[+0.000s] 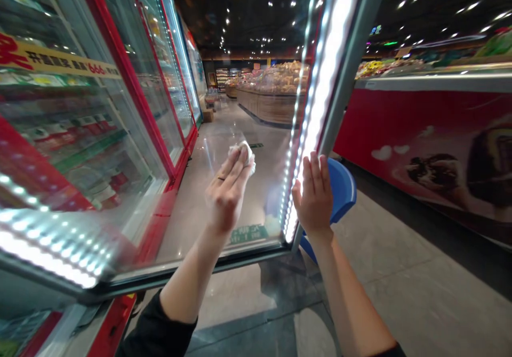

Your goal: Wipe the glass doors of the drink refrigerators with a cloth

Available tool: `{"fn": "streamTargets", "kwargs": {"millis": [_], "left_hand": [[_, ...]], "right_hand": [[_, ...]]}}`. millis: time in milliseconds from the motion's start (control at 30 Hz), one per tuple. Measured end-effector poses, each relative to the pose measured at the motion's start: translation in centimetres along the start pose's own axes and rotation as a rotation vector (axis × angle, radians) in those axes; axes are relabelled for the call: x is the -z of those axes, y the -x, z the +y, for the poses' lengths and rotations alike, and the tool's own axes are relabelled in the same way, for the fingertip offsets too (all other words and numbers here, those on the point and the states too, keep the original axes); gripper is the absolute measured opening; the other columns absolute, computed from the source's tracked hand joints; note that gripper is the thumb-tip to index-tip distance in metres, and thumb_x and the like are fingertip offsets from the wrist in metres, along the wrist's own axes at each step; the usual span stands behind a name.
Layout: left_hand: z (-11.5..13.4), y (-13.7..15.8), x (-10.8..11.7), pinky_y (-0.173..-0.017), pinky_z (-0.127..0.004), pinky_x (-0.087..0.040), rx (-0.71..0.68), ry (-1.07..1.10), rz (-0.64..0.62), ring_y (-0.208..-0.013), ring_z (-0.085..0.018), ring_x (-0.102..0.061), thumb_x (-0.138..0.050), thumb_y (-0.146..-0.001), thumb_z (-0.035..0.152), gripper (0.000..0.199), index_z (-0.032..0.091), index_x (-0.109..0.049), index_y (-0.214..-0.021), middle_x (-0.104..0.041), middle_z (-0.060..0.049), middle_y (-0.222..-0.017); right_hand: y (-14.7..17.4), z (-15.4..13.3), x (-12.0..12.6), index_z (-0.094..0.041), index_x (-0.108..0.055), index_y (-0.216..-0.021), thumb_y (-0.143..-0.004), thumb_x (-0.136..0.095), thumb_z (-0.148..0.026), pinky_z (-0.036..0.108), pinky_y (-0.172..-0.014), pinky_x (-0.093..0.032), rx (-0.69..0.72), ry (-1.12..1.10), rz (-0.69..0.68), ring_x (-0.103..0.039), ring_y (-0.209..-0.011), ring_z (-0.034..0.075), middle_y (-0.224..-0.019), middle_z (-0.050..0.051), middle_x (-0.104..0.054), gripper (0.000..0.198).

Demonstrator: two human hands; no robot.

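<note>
A glass fridge door [256, 254] stands swung out in front of me, with bright LED strips [326, 74] along its sides. My left hand [226, 192], a ring on one finger, presses a crumpled white cloth [250, 160] against the pane. Part of the cloth is under the fingers; whether it is fabric or paper I cannot tell. Against the door's right edge lies my right hand [314, 197], fingers stretched out and holding nothing, over the lit strip and dark frame.
A blue plastic stool or bin [343, 189] stands behind the door's right edge. Red-framed fridges [160, 154] with stocked shelves run along the left. To the right is a red freezer chest [384, 117]. Beyond the glass, a display counter [268, 106] stands on the tiled floor.
</note>
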State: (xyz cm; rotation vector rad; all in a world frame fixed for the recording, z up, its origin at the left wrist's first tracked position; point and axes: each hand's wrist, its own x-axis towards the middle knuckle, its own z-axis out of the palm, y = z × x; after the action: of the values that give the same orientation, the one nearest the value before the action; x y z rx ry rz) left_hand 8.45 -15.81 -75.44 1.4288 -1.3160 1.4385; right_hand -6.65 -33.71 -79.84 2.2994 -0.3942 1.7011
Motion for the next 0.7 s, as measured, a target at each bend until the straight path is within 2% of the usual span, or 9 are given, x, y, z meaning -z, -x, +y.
{"fn": "streamTargets", "kwargs": {"millis": [67,133,200,267,367,500,600,700], "left_hand": [[1.4,-0.4,-1.5,-0.123,-0.038,-0.063,-0.056,0.034,-0.039,-0.151,-0.023,-0.064,-0.062,-0.108,0.001,0.069,0.024,-0.048,-0.171,-0.070,-0.008,-0.158],[2.0,-2.2,-3.2,-0.123,-0.038,-0.063,-0.094,0.067,-0.044,-0.152,-0.023,-0.063,-0.058,-0.110,0.003,0.068,0.025,-0.044,-0.173,-0.069,-0.007,-0.159],[1.7,-4.4,-4.4,-0.124,-0.038,-0.062,-0.109,0.077,-0.017,-0.154,-0.022,-0.061,-0.055,-0.112,0.005,0.067,0.028,-0.043,-0.173,-0.068,-0.006,-0.160],[1.2,-5.5,-4.7,-0.126,-0.039,-0.060,-0.093,0.079,-0.010,-0.155,-0.023,-0.060,-0.054,-0.113,0.007,0.066,0.032,-0.043,-0.174,-0.066,-0.005,-0.162],[1.4,-4.4,-3.9,-0.125,-0.041,-0.061,-0.058,0.030,0.001,-0.153,-0.025,-0.062,-0.061,-0.111,0.008,0.067,0.032,-0.046,-0.172,-0.067,-0.006,-0.160],[3.7,-1.8,-4.1,-0.117,-0.040,-0.067,-0.115,0.015,-0.043,-0.146,-0.027,-0.069,-0.063,-0.108,0.002,0.063,0.022,-0.054,-0.167,-0.074,-0.010,-0.152],[4.4,-3.0,-5.9,-0.119,-0.043,-0.066,-0.143,0.065,-0.086,-0.149,-0.028,-0.066,-0.059,-0.111,0.005,0.057,0.020,-0.056,-0.165,-0.071,-0.012,-0.155],[3.8,-4.7,-7.0,-0.127,-0.044,-0.060,-0.118,0.118,-0.105,-0.157,-0.026,-0.057,-0.055,-0.112,0.005,0.058,0.026,-0.056,-0.166,-0.066,-0.009,-0.162]], "right_hand": [[0.0,0.3,-0.3,-0.034,-0.004,-0.183,-0.114,-0.043,-0.017,0.050,-0.139,-0.041,0.020,-0.031,-0.005,-0.031,-0.173,0.026,-0.186,0.003,-0.036,0.082],[-0.1,0.3,-0.6,-0.034,-0.007,-0.183,-0.114,-0.039,-0.017,0.051,-0.138,-0.042,0.020,-0.066,0.034,-0.030,-0.173,0.025,-0.186,0.003,-0.036,0.079],[-0.2,0.1,-0.9,-0.033,-0.008,-0.183,-0.113,-0.036,-0.014,0.054,-0.138,-0.042,0.000,-0.091,0.080,-0.027,-0.174,0.025,-0.186,0.004,-0.035,0.078],[-0.2,0.1,-1.0,-0.030,-0.008,-0.183,-0.111,-0.035,-0.010,0.055,-0.137,-0.043,-0.007,-0.107,0.095,-0.026,-0.175,0.025,-0.186,0.006,-0.036,0.080],[0.2,0.4,-0.9,-0.029,-0.006,-0.183,-0.112,-0.035,-0.011,0.056,-0.137,-0.043,-0.002,-0.109,0.056,-0.031,-0.173,0.026,-0.186,0.009,-0.037,0.079],[0.9,1.0,-0.9,-0.024,-0.010,-0.184,-0.116,-0.031,-0.018,0.057,-0.138,-0.041,-0.056,-0.097,0.107,-0.032,-0.173,0.028,-0.184,0.014,-0.040,0.071],[1.2,1.0,-1.3,-0.024,-0.008,-0.184,-0.117,-0.031,-0.020,0.056,-0.138,-0.041,-0.110,-0.097,0.129,-0.028,-0.175,0.027,-0.184,0.015,-0.038,0.071],[1.5,0.8,-1.5,-0.026,-0.004,-0.184,-0.117,-0.032,-0.017,0.055,-0.139,-0.040,-0.117,-0.125,0.115,-0.023,-0.176,0.023,-0.185,0.014,-0.038,0.072]]}}
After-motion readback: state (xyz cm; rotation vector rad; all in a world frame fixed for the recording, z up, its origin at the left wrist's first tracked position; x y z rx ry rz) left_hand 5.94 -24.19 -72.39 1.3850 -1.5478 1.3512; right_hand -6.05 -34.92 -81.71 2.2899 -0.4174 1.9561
